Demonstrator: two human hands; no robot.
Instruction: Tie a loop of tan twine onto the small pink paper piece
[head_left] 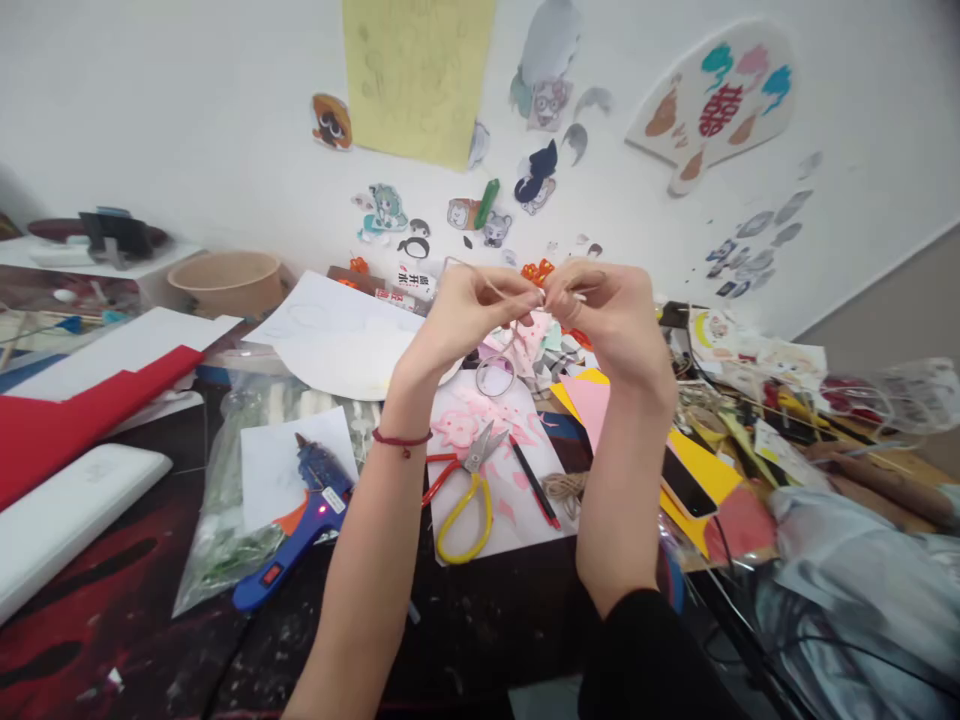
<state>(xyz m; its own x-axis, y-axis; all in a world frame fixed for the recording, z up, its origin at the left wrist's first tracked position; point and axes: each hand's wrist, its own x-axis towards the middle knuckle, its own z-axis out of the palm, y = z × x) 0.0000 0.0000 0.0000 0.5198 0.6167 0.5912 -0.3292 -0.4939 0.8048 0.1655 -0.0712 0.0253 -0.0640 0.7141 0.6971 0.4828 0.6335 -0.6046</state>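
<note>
My left hand (pixel 480 305) and my right hand (pixel 604 315) are raised close together over the table, fingertips nearly touching. Both pinch a thin, light brown cord, whose loose part loops up beside the left fingers. Below the left fingertips hangs a thin metal ring (pixel 495 376). How the ring is attached is too small to tell. Under the hands lies a white sheet with pink drawings (pixel 465 415). On it rest scissors (pixel 466 500) with one red and one yellow handle, a black and red pen (pixel 534 482) and a small bundle of cord (pixel 566 486).
A blue glue gun (pixel 307 530) with its light on lies left, partly on white paper over a plastic bag. Further left are red sheets (pixel 97 410) and a white power bank (pixel 82 510). A phone (pixel 686 482) on yellow paper and crowded craft scraps lie right.
</note>
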